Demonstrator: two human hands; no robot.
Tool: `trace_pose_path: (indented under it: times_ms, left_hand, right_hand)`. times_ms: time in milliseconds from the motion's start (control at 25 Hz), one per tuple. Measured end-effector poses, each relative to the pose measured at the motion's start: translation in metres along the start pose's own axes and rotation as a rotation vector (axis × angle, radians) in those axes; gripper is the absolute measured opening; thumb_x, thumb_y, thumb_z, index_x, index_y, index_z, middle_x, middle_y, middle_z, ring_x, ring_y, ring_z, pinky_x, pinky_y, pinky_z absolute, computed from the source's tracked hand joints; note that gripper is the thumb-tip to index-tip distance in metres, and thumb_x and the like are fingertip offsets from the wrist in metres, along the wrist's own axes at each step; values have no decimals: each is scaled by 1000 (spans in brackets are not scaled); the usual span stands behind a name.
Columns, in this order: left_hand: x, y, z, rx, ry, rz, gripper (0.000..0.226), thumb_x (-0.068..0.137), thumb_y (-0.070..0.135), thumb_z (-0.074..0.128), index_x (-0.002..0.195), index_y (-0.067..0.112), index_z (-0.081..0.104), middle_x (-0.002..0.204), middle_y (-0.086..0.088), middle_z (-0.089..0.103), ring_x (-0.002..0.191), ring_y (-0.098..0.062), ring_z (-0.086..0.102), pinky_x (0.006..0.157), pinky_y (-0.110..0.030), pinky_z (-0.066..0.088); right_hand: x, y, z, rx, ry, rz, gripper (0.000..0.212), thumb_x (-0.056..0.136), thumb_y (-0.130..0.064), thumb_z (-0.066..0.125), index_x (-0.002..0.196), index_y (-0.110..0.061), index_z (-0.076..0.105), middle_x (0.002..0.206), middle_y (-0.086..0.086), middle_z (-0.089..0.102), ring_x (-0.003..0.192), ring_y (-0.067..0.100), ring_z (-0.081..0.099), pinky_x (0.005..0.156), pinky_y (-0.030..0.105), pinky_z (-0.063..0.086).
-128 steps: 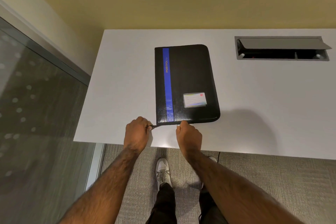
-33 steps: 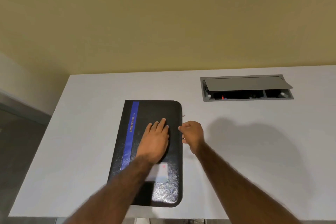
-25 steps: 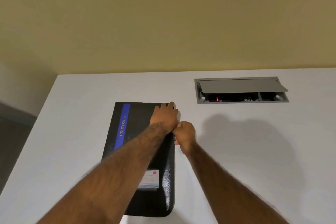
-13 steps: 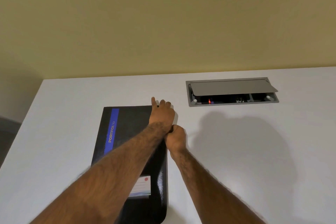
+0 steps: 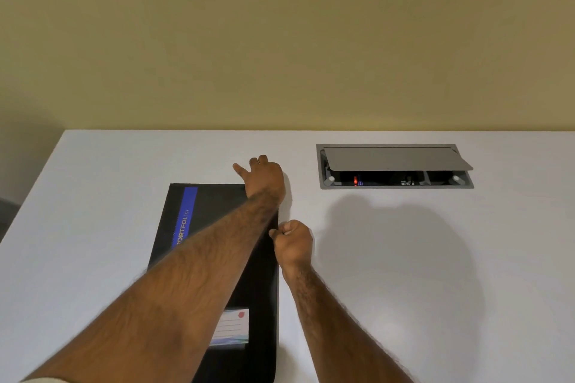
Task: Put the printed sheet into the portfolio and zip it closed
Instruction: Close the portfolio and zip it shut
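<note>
The black portfolio [image 5: 217, 202] with a blue stripe and a white label [image 5: 231, 326] lies closed on the white table [image 5: 420, 274]. My left hand [image 5: 264, 176] reaches over its far right corner with the fingers curled, and whatever it pinches there is hidden under the hand. Closed in a fist, my right hand [image 5: 294, 242] presses against the portfolio's right edge about a third of the way down. No printed sheet is in sight. My left forearm crosses the cover and hides much of it.
A grey cable box [image 5: 395, 166] with its lid tilted up is set into the table at the back right. A yellow wall [image 5: 280, 40] rises right behind the table. The table's left edge [image 5: 34, 190] runs diagonally at the left.
My left hand went from flat on the cover to the far right corner and now reaches just past the far edge. My right hand has slid a little nearer along the right edge.
</note>
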State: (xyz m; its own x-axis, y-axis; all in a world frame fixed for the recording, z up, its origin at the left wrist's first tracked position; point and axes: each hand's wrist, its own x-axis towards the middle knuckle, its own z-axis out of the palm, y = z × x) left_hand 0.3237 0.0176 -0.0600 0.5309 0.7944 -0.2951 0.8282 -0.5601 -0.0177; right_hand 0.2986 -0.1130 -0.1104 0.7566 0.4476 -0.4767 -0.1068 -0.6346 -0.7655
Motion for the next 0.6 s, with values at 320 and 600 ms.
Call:
trace_pose_path:
  times_ms: [320, 600]
  left_hand:
    - [21, -41, 3, -278, -107, -280, 43, 92, 13, 53, 134, 6, 52, 139, -14, 46, 133, -33, 40, 114, -62, 27]
    - [14, -31, 0, -340, -92, -216, 42, 93, 12, 55, 134, 10, 49, 138, -11, 44, 131, -31, 41, 112, -61, 28]
  right_hand:
    - [12, 2, 3, -44, -5, -21, 35, 84, -21, 76, 55, -17, 55, 53, -6, 53, 52, 13, 54, 71, 40, 62]
    - [57, -54, 3, 6, -143, -53, 14, 87, -14, 70, 76, -6, 68, 74, 11, 65, 66, 22, 61, 68, 35, 58]
